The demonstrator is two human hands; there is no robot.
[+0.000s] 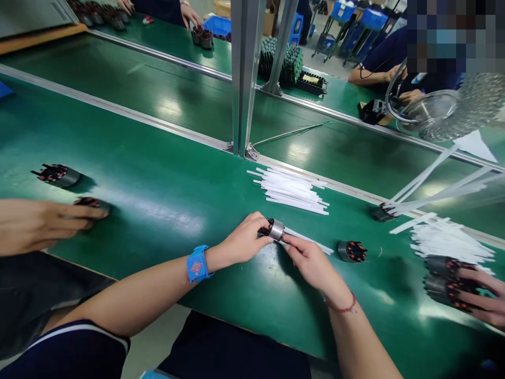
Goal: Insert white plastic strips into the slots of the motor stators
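Note:
A motor stator, a short metal cylinder with dark windings at its end, lies sideways in the fingers of my left hand, which is closed around its left end. My right hand pinches at the stator's right end, where white strips stick out along the fingers. The fingertips partly hide what they grip; it looks like a strip. Another stator rests on the green table to the right of my right hand. Beyond my hands lies a loose pile of white strips.
At left, a co-worker's hand touches a stator, near another stator. At right, another person's hand holds stators beside more strips. A metal post rises behind the pile. A fan stands upper right.

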